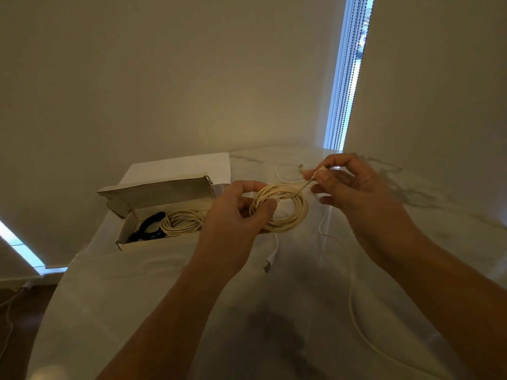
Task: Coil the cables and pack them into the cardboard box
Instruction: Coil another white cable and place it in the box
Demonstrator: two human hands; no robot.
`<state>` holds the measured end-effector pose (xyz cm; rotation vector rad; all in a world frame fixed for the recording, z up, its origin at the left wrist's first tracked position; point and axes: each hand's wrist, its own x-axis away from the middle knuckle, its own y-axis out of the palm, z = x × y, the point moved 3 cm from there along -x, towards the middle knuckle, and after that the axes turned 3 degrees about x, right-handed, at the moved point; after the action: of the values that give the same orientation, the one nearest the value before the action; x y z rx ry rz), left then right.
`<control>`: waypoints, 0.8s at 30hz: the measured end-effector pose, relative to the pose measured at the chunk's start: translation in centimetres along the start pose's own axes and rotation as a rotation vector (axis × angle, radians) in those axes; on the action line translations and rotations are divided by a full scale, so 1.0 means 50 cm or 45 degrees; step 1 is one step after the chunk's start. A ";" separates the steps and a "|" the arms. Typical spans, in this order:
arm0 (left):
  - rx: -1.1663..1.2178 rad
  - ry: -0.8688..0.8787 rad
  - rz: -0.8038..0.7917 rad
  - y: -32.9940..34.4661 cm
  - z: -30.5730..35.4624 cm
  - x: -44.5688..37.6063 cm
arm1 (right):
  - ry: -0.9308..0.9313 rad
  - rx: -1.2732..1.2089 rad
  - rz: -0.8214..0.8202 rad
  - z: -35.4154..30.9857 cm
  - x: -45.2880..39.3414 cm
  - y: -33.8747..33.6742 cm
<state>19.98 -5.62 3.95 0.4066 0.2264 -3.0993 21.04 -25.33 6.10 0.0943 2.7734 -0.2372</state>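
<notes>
Left hand [241,207] gripping cream coil [279,208] to keep loops together; right hand [354,185] pinching its loose end [315,175], ready for tucking. Box [164,204] open nearby.

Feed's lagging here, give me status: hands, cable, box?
Left hand grips cream cable coil; right hand pinches its free end. Cardboard box open, black coil and cream coil inside. White USB cable loose on table.

Bare forearms, sleeveless to the frame; dark-painted thumbnail [327,167].
</notes>
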 end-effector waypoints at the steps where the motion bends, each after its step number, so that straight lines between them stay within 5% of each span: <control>1: 0.014 -0.002 -0.006 0.002 0.000 0.000 | 0.016 -0.025 -0.005 0.002 -0.001 -0.002; 16: 0.161 -0.003 -0.046 0.004 0.016 -0.002 | 0.121 -0.425 0.180 -0.010 -0.028 -0.068; 24: 0.332 0.059 0.085 -0.004 0.025 0.007 | 0.025 -0.296 0.030 -0.014 -0.029 -0.067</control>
<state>19.33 -5.58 5.09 0.4793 -0.1905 -3.0622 21.82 -28.53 7.77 0.0707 2.7950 0.0931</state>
